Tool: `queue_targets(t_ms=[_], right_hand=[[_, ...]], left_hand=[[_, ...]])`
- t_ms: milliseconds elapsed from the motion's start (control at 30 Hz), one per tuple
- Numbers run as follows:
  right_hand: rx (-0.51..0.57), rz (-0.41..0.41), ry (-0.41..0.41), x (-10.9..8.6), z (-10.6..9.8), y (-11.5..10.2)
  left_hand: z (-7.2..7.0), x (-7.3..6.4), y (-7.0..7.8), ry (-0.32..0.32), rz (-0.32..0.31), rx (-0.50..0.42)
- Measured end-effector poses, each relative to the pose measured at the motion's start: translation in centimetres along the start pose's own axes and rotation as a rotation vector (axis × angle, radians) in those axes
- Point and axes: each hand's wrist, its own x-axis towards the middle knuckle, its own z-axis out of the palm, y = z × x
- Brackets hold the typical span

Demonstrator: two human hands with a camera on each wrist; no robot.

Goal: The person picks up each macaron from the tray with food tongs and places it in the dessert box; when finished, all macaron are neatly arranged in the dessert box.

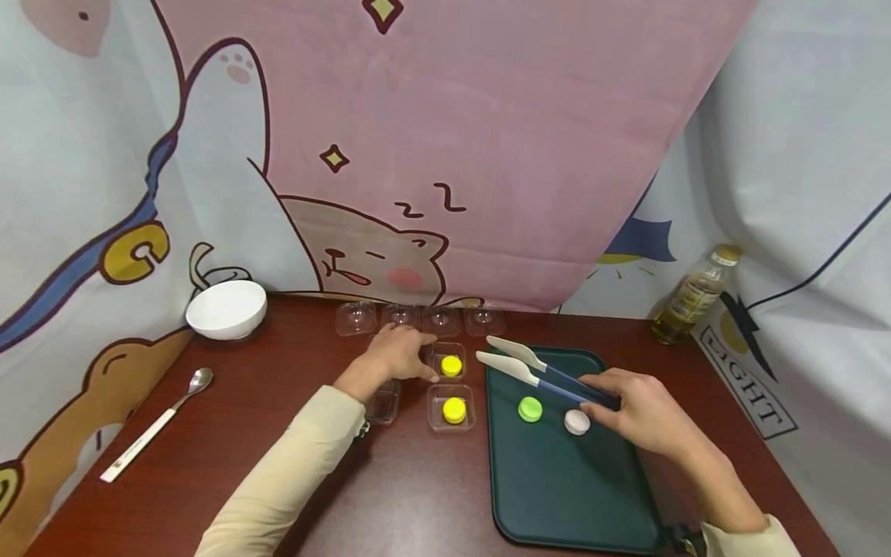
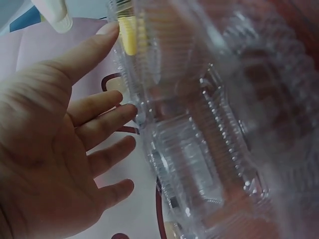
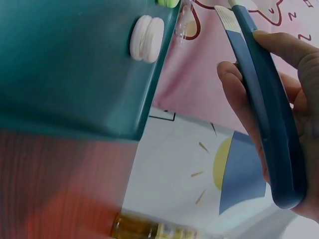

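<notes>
My left hand (image 1: 393,357) reaches over the clear plastic boxes, fingers loosely extended. In the left wrist view its thumb tip (image 2: 112,31) is right at a ridged plastic edge, beside a yellow macaron. One yellow macaron (image 1: 452,366) sits in the far clear box (image 1: 461,352), another (image 1: 455,410) in the nearer box (image 1: 435,422). My right hand (image 1: 643,406) grips blue-handled tongs (image 1: 515,367) with pale tips, held over the dark green tray (image 1: 557,495). The tips stand apart with nothing between them. On the tray lie a green macaron (image 1: 530,409) and a pale pink macaron (image 1: 576,422).
Domed clear lids (image 1: 356,319) line the back of the table. Another clear box (image 1: 384,404) is partly hidden under my left arm. At left are a white bowl (image 1: 227,309) and a spoon (image 1: 149,433). An oil bottle (image 1: 689,302) stands back right, by the printed cloth.
</notes>
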Motion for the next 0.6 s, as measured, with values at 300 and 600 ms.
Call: queue_targets(t_ms=[300,600], right_hand=[[-0.008,0.046,0.026,-2.0,-0.7,0.6],[0.008,0.083,0.044,-3.9,-1.0,1.3]], left_hand=[[-1.1,-1.5,-1.4,0.102,0.051,-0.075],[-2.4,-3.9,-4.4,0.183,-0.001,-0.104]])
